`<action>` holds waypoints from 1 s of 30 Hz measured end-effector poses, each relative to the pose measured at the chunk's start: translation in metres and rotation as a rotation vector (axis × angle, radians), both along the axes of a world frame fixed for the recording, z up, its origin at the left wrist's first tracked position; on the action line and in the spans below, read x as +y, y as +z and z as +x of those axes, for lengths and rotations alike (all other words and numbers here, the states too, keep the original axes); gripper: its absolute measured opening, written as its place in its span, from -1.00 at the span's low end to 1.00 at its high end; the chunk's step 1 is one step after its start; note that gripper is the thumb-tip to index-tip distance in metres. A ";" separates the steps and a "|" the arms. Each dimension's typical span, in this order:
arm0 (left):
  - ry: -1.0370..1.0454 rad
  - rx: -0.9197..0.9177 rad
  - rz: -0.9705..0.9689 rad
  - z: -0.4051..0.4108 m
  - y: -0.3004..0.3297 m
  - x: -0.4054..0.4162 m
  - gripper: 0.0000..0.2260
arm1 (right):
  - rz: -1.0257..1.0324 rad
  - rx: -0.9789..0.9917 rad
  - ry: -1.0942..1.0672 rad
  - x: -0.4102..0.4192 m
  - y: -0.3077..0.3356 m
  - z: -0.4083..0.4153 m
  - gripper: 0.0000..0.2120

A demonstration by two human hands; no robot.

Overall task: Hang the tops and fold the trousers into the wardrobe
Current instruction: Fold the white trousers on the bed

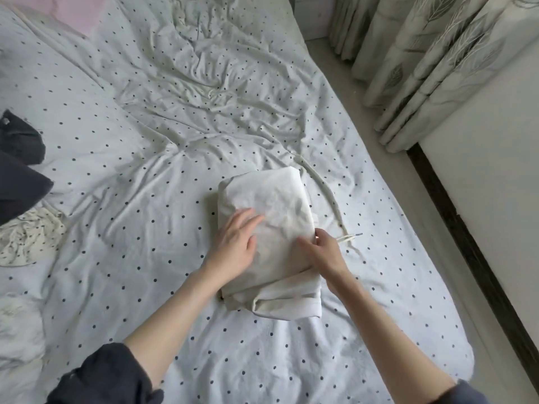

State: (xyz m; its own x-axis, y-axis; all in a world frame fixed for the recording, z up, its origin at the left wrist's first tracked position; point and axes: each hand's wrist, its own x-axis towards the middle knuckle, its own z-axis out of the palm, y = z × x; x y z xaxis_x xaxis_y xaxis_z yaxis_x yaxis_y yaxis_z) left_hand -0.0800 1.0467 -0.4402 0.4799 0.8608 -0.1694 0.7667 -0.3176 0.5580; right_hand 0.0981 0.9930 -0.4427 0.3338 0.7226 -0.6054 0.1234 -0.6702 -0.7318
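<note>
A pair of white trousers [271,199] lies folded into a thick rectangle on the dotted bed sheet [145,141], right of the middle. Its drawstring [348,237] trails off the right side onto the sheet. My left hand [236,243] presses flat on top of the bundle with straight fingers. My right hand [323,252] holds the bundle's right edge, thumb on top and fingers tucked at the side. A dark garment [20,167] lies at the left edge of the bed. A cream dotted garment [29,237] sits crumpled below it.
The bed's right edge runs beside a strip of pale floor [408,214]. Leaf-patterned curtains [423,68] hang at the upper right. A white panel with a dark lower border [481,214] stands at the right. Another white crumpled cloth [17,330] lies at the lower left.
</note>
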 end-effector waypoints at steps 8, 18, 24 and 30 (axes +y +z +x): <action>-0.283 0.360 0.150 -0.004 -0.042 0.010 -0.36 | 0.155 -0.790 0.205 -0.002 -0.028 -0.030 -0.49; -0.256 0.407 0.423 0.001 -0.117 0.042 -0.52 | 0.258 -1.004 0.486 -0.007 -0.131 -0.043 -0.46; -0.262 0.466 0.492 0.002 -0.155 0.044 -0.51 | 0.303 -1.087 0.462 -0.005 -0.175 -0.045 -0.45; -0.290 0.458 0.396 0.004 -0.119 0.043 -0.52 | 0.328 -0.904 0.512 -0.010 -0.133 -0.034 -0.50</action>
